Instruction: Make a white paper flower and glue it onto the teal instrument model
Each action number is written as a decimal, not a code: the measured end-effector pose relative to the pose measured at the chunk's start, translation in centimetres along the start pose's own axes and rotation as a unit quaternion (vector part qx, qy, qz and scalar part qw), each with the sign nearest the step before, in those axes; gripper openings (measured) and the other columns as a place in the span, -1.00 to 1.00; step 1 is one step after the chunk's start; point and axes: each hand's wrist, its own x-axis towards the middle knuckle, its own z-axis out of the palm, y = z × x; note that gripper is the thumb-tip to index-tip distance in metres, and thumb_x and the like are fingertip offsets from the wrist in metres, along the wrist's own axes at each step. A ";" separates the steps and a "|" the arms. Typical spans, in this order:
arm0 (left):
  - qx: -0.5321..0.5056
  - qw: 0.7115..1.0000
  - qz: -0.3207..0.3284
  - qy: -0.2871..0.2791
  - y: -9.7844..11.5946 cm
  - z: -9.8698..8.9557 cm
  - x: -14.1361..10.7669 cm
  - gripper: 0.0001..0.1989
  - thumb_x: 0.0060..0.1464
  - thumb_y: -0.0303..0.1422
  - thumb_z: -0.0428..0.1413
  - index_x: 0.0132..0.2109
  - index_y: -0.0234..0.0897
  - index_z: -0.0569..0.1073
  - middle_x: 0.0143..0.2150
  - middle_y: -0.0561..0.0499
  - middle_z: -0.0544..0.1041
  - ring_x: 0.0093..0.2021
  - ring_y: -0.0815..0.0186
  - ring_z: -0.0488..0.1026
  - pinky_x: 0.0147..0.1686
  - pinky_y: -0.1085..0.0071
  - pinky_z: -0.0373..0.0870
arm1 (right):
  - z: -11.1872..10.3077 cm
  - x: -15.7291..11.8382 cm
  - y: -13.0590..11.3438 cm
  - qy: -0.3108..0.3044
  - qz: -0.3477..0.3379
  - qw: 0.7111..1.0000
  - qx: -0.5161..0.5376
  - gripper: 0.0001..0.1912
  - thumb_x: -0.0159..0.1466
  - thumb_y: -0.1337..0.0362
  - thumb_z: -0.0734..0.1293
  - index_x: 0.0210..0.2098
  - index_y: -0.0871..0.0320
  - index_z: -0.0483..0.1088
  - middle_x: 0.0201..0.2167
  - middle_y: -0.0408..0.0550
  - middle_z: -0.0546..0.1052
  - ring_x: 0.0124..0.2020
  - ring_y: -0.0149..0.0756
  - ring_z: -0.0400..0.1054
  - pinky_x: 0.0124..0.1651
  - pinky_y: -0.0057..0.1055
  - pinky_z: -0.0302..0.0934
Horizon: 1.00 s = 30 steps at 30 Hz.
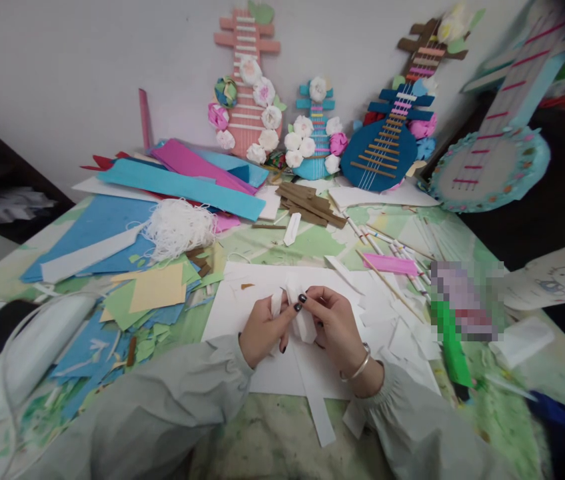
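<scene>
Both hands meet over white paper sheets [232,293] near the table's front. My left hand [266,328] is closed, its fingers pinching a folded white paper strip [304,325]. My right hand [335,320] grips the same strip from the other side, thumb tips nearly touching. Where the strip runs behind the fingers is hidden. A long white paper strip [321,420] hangs over the sheets' front edge, below the hands. More cut white paper pieces [392,333] lie beside my right hand.
Paper scraps [157,290] and a heap of white string [180,229] lie on the left, with coloured paper strips [182,187] behind. Paper lutes [382,153] lean against the wall. Sticks [392,283] and a green strip [455,353] are at right.
</scene>
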 end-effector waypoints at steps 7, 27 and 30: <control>-0.039 0.999 -0.017 -0.016 -0.2 -0.1 0.0 -0.60 -0.03 -0.02 0.11 -0.46 -0.26 0.22 -0.81 0.29 0.05 -0.85 0.52 0.04 -0.83 0.56 0.10 | 0.4 -0.2 -0.4 0.004 0.015 0.999 0.031 -0.68 -0.18 0.20 0.52 -0.57 0.17 0.32 -0.67 -0.27 0.26 -0.66 -0.54 -0.04 -0.60 -0.49 -0.20; -0.013 1.000 -0.026 0.001 0.3 -0.2 -0.1 -0.68 -0.03 -0.23 0.16 -0.23 -0.45 0.46 -0.81 0.28 0.08 -0.85 0.56 -0.01 -0.84 0.60 -0.02 | -0.5 0.0 -0.7 -0.051 -0.005 0.999 0.013 -0.73 0.03 0.20 0.42 -0.30 0.13 0.33 -0.58 -0.27 0.29 -0.64 -0.54 0.08 -0.61 -0.55 -0.07; -0.060 0.996 -0.065 -0.016 0.4 -0.3 -0.1 -0.69 -0.11 -0.25 0.22 -0.30 -0.46 0.46 -0.81 0.29 0.05 -0.83 0.60 -0.09 -0.84 0.61 -0.09 | -1.2 0.5 -1.3 -0.140 -0.006 0.990 -0.028 -0.77 0.07 0.21 0.40 -0.32 0.19 0.38 -0.49 -0.20 0.36 -0.56 -0.53 0.17 -0.52 -0.54 0.05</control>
